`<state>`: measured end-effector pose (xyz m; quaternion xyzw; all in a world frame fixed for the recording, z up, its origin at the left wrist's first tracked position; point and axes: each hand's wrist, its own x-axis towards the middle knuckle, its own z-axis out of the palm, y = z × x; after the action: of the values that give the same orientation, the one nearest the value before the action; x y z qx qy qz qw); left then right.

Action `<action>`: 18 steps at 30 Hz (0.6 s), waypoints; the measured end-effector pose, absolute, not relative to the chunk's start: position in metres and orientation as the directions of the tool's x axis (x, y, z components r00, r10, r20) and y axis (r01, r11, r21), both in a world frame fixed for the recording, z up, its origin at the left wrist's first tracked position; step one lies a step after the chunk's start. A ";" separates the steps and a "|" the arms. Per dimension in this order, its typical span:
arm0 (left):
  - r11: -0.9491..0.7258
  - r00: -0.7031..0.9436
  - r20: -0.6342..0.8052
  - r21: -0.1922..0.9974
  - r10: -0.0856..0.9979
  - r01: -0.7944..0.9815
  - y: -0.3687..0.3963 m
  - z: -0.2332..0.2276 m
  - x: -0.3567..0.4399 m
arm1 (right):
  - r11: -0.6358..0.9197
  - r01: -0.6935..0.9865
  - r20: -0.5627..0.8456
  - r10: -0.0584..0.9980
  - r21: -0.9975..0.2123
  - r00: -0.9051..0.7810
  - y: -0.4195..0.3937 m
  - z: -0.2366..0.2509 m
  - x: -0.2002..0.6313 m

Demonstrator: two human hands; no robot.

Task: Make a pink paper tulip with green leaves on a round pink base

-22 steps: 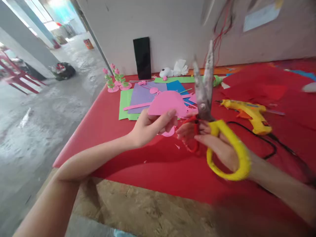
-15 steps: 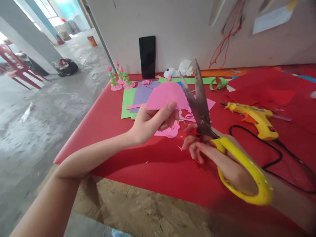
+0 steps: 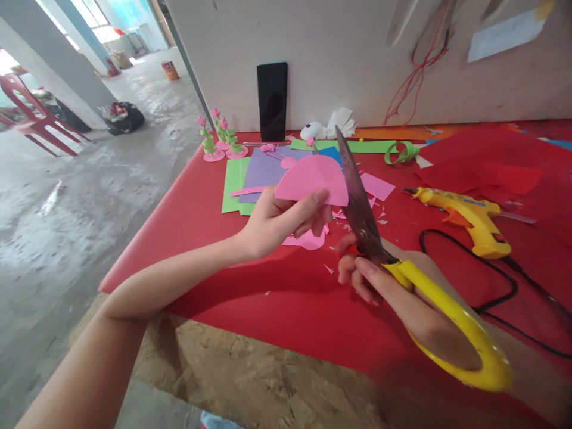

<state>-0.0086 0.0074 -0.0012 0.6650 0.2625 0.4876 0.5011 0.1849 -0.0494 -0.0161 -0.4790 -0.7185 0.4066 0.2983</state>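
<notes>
Pink paper (image 3: 313, 177) pinched in left fingers (image 3: 308, 205), scissors (image 3: 384, 250) beside.

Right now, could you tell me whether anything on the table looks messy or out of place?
Small pink paper scraps lie scattered on the red table beside the scissors, and the glue gun's black cord loops loosely across the surface. Nothing looks damaged.

One head-worn view, looking forward and down, close over the red surface (image 3: 201, 196), facing the white wall (image 3: 313, 53) behind it.
</notes>
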 end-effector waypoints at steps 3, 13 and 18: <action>-0.352 0.386 0.382 0.924 0.840 -0.147 0.007 0.000 -0.008 | 0.194 0.426 0.027 0.930 -0.883 -0.367 -0.051 -0.012 0.184; -0.345 0.391 0.359 0.932 0.848 -0.106 0.007 0.003 -0.010 | 0.243 0.407 0.078 0.921 -0.881 -0.381 -0.052 -0.010 0.184; -0.355 0.392 0.363 0.930 0.846 -0.095 0.009 0.008 -0.011 | 0.187 0.447 0.013 0.931 -0.875 -0.364 -0.052 -0.009 0.185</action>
<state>-0.0109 0.0094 0.0082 0.6717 0.2794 0.4756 0.4945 0.1852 -0.0524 -0.0095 -0.4831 -0.7131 0.4163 0.2911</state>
